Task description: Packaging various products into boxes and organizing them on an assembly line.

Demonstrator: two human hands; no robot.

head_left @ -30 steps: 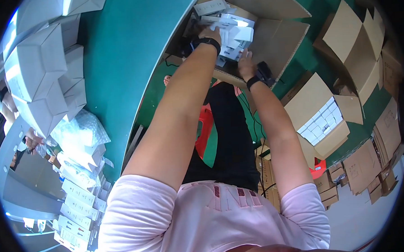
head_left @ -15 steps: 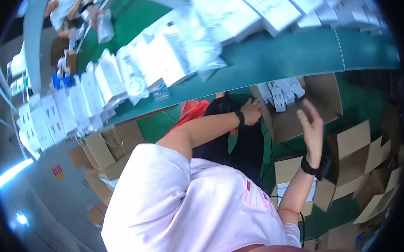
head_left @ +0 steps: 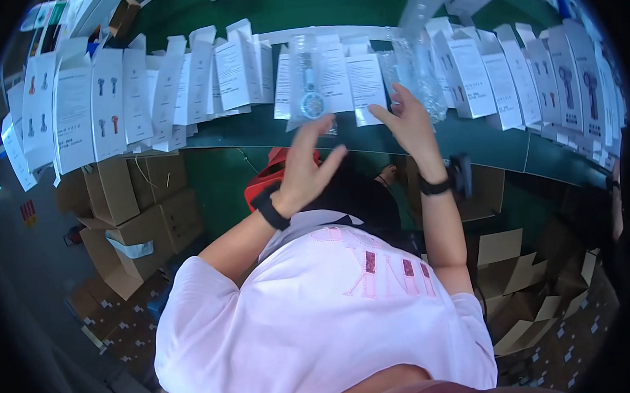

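Observation:
My left hand (head_left: 303, 170) hovers at the bench's near edge with its fingers apart, holding nothing. Just beyond its fingertips lies a clear bubble bag (head_left: 302, 63) with what looks like a small handheld fan (head_left: 312, 104) inside, round head toward me. My right hand (head_left: 412, 130) is open too, thumb and fingers spread beside a flat white carton (head_left: 366, 85). Another clear bubble bag (head_left: 428, 86) lies just past that hand; its contents are hard to make out. White cartons stand in a row on the left (head_left: 108, 100) and on the right (head_left: 496, 83).
The green bench (head_left: 256, 132) runs across in front of me. Open brown cardboard boxes stand on the floor at the left (head_left: 123, 226) and right (head_left: 508, 272). Under the bench is another brown box (head_left: 487, 192). A red thing (head_left: 264, 181) sits by my legs.
My view has swung from the box under the bench to the bench top. Both hands have come up from beside that box to the bench's near edge.

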